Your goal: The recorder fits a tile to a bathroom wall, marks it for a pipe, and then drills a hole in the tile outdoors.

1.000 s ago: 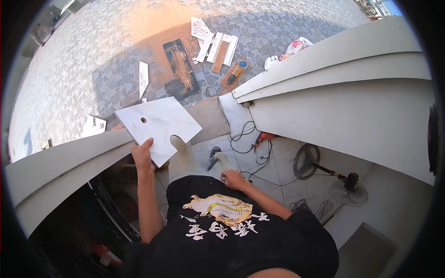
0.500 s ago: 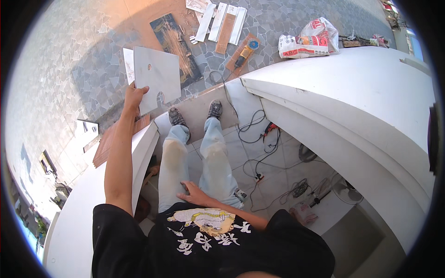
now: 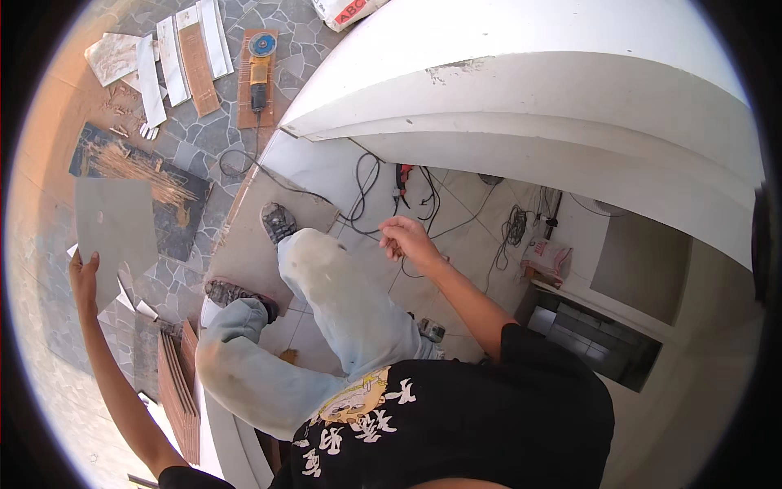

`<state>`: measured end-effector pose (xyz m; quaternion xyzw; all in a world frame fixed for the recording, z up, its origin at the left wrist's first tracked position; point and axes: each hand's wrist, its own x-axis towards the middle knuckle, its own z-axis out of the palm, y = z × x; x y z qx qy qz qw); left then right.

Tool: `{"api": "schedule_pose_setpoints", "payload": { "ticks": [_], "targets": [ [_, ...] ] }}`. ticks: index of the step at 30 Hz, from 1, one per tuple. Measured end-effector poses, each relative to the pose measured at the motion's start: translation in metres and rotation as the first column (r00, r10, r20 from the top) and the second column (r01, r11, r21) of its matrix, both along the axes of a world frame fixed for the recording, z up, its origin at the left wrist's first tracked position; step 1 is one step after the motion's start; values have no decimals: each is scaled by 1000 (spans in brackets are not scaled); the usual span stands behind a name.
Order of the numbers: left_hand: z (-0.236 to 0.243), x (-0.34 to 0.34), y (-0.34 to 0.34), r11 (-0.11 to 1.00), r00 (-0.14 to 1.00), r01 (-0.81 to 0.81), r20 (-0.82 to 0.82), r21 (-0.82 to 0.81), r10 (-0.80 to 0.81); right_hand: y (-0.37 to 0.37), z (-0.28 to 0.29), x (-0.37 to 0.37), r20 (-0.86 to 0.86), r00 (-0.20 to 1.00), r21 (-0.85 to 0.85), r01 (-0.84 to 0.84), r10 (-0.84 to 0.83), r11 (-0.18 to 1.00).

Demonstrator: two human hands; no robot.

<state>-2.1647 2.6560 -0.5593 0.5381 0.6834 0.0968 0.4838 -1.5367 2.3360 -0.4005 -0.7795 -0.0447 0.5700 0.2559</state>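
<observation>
At the far left my left hand (image 3: 84,279) is closed on the lower left edge of a pale grey tile (image 3: 120,228), with the thumb across its face. The tile is held up off the ground and has a small round hole near its middle. My right hand (image 3: 410,243) is raised over the tiled floor to the right of my knee. Its fingers are curled together, and nothing shows in them. Beyond the held tile lies a dark board (image 3: 175,208) strewn with brownish debris.
An angle grinder (image 3: 260,69) with a blue disc lies on a brown tile, its cord trailing indoors. Cut strips (image 3: 194,61) lie beside it. Stacked brown tiles (image 3: 181,391) stand at lower left. A red-handled tool (image 3: 401,178) and cables lie by a white curved wall (image 3: 521,98).
My view has turned right. My right hand has lifted from my lap and reached out over the floor. The left hand still holds the tile, and my legs have bent and shifted apart.
</observation>
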Motion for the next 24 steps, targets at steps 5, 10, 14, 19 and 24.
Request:
{"api": "schedule_pose_setpoints", "payload": {
  "ticks": [5,10,14,19,24],
  "targets": [
    [-26,19,42,979,974,185,119,82,-194,-95,-280,242,436,567,-691,-286,698,664],
    [-32,53,71,981,981,155,-136,120,-139,-93,-384,337,716,448,-551,-109,536,827],
    [-13,34,71,977,976,112,-206,179,-74,-59,-457,270,729,554,-419,-102,401,902],
    [-27,37,87,987,960,152,-244,50,-135,-70,-437,319,693,295,-659,-112,658,744],
    [-51,-4,103,966,889,189,-449,176,-92,-96,-460,362,791,460,-412,-90,405,907]
  ]
}}
